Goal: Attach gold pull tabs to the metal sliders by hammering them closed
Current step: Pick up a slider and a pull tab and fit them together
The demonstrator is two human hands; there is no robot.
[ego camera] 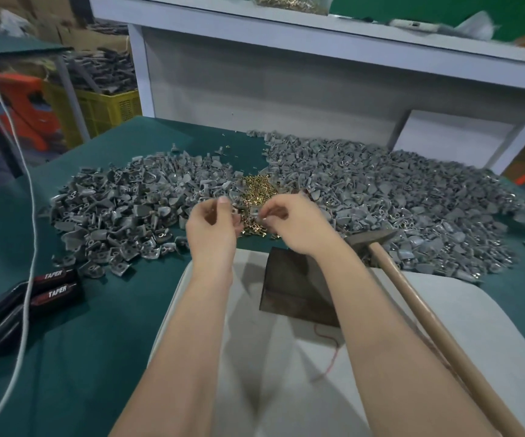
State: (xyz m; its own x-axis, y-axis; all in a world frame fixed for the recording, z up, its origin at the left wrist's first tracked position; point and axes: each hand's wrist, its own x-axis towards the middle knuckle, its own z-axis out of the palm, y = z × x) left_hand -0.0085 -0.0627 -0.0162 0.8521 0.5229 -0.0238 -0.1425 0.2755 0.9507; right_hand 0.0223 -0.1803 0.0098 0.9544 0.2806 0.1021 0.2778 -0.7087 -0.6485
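A small heap of gold pull tabs lies on the green table between two big piles of grey metal sliders, one on the left and one on the right. My left hand hovers at the near edge of the gold heap with curled fingers and appears to pinch a small grey slider. My right hand is beside it, fingers curled, pinching a small piece; what it is I cannot make out. A dark metal block sits just below my hands. The hammer lies to the right, untouched.
A pale grey pad lies under the block and hammer handle. Black packets marked TAPER and a white cord lie at the left. A white shelf unit stands behind the piles, with a bag of gold parts on top.
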